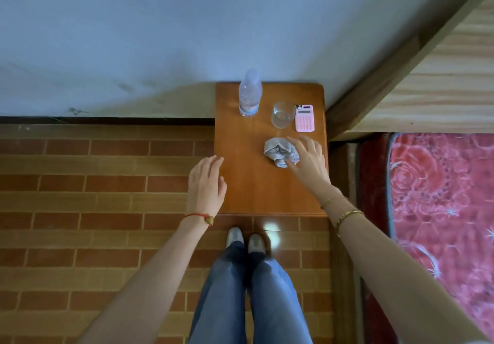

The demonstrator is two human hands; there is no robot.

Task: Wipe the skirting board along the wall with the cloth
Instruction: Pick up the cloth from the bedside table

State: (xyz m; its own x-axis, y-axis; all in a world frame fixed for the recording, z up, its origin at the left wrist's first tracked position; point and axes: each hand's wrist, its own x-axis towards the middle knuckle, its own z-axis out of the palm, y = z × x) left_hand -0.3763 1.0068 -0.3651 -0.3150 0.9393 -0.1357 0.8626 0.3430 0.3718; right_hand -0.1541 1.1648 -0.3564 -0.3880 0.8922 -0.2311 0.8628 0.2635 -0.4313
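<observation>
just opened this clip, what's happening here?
A person stands at a small wooden table set against the wall. Their right hand reaches onto a crumpled grey cloth lying on the table, fingers spread and touching it but not yet closed round it. The left hand hovers open at the table's left edge, holding nothing. The dark skirting board along the wall has not been touched. A water bottle, a glass and a pink calculator stand further back.

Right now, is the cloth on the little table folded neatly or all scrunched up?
Scrunched up. The grey cloth lies in a crumpled, lumpy ball on the table, with uneven wrinkles and no flat folded edges.
</observation>
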